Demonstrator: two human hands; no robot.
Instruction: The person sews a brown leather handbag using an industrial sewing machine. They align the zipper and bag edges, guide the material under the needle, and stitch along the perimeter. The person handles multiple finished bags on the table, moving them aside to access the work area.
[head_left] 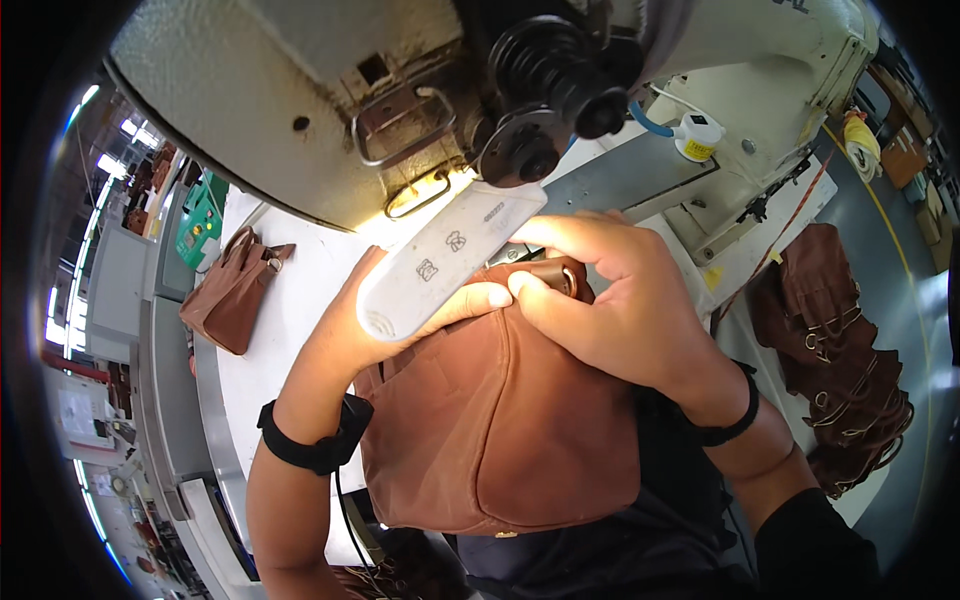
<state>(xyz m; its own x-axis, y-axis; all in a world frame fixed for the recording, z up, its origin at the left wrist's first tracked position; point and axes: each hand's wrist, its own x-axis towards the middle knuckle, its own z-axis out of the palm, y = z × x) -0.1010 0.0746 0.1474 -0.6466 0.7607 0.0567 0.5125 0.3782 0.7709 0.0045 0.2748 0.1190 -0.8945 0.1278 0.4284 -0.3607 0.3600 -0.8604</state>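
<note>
A brown leather bag (555, 430) with a long seam lies toward my body under the sewing machine (300, 90). My left hand (455, 310) grips its upper edge, thumb pressed on the leather; its other fingers are mostly hidden behind a white slanted plate (400, 290). My right hand (610, 300) holds the same edge beside a metal ring (568, 280), thumb bent onto the leather close to my left thumb, fingers curled over toward the machine bed (620, 180). A lit lamp glows just behind the plate.
A small brown handbag (228, 310) stands on the white table (250, 390) at left, near a green control box (205, 220). Several brown bags with rings (835, 370) are piled at right. A white device with a blue hose (698, 135) sits on the machine.
</note>
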